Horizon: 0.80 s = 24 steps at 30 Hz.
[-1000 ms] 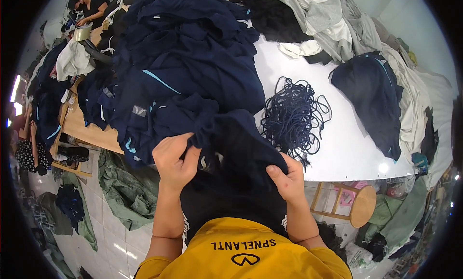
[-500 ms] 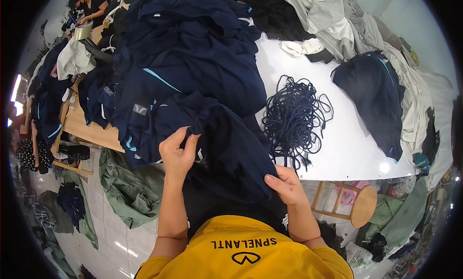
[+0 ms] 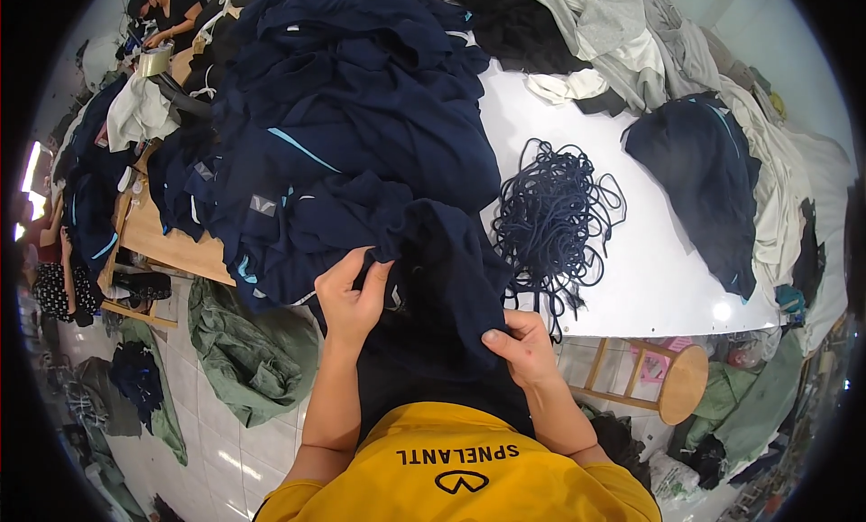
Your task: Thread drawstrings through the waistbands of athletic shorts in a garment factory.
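Between my two hands a navy garment is spread, its dark inner side facing up at the opening. My left hand pinches the edge of the cloth between thumb and fingers. Thumb on top, my right hand grips the garment's other edge lower down, its fingertips partly hidden under the fabric. The garment hangs over the table's near edge and runs back toward a large heap of navy garments with light blue trim. To the right of it lies a tangled pile of navy drawcords.
A single navy piece lies on the white table at right. Grey and white cloth is piled at the back. A wooden stool stands below the table edge, a green sack on the floor at left. A person sits far left.
Both hands have drawn closer together, the left moving right and the right moving slightly left. The garment between them is less stretched, and its opening has folded inward.
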Each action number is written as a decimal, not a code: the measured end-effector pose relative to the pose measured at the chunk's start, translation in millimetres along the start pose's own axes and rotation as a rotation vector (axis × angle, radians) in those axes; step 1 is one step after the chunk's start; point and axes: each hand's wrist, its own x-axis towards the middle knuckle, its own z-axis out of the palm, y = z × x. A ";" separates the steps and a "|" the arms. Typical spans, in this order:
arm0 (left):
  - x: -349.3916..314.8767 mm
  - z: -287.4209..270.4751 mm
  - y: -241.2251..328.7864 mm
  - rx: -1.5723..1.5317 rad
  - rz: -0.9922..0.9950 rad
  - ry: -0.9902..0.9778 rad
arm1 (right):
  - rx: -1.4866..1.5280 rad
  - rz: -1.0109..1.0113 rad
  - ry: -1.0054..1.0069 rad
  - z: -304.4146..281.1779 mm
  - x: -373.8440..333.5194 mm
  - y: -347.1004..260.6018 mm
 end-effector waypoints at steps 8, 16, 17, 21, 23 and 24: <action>6.1 -5.8 -32.9 0.054 -0.007 0.231 | 0.061 -0.030 0.122 6.1 -1.9 -12.6; 33.8 -27.7 -41.2 0.134 -0.037 0.293 | -1.058 -0.696 0.569 -50.7 -42.6 -78.1; 33.3 -17.9 -33.6 0.042 -0.007 0.249 | -1.079 -0.662 0.475 -51.5 -46.3 -83.9; 21.6 33.6 19.8 -0.021 0.389 -0.221 | -0.899 -0.751 0.415 -31.7 -30.2 -87.3; 7.1 53.2 46.2 -0.104 0.498 -0.336 | -0.835 -0.758 0.346 -20.4 -21.0 -90.1; 1.1 56.7 57.2 -0.141 0.503 -0.413 | -0.815 -0.697 0.240 -20.5 -18.9 -90.2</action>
